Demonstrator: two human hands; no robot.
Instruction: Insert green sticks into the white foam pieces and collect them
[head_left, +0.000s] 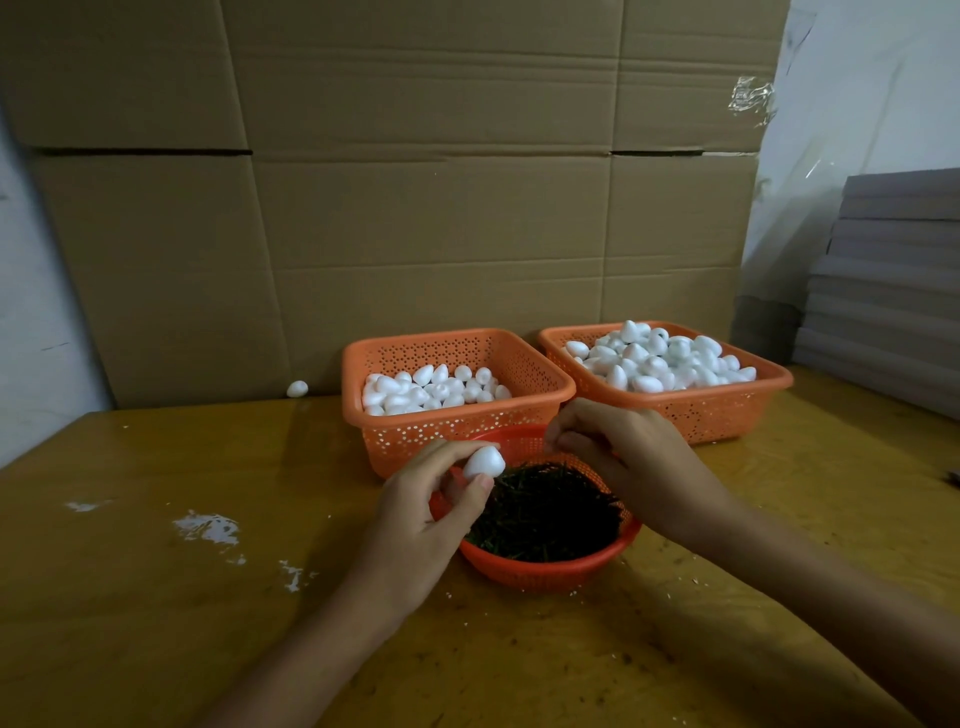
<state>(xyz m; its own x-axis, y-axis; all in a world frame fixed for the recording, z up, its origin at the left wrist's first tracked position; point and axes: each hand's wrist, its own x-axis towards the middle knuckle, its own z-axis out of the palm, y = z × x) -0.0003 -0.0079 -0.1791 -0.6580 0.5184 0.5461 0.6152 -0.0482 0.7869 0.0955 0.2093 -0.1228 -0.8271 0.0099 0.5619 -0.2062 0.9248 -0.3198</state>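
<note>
With the left hand (431, 506) grip clamped on one foam piece (483, 462) above the bowl (545, 578) of green sticks (545, 514), and the right hand (618, 457) grip curled with its contents indiscernible, insertion appears pending, and the left basket (415, 437) and right basket (701, 415) on the bench (208, 597) hold many pieces.

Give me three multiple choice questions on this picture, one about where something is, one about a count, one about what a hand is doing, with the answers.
1. Where are the green sticks?
A) in the round orange bowl
B) in a rectangular basket
C) loose on the table

2. How many rectangular baskets hold foam pieces?
A) one
B) two
C) three

3. What does the left hand hold?
A) nothing
B) a green stick
C) a white foam piece

Answers:
1 A, the sticks fill the bowl.
2 B, the left basket and right basket stand side by side behind the bowl.
3 C, its fingers pinch the piece.
</note>
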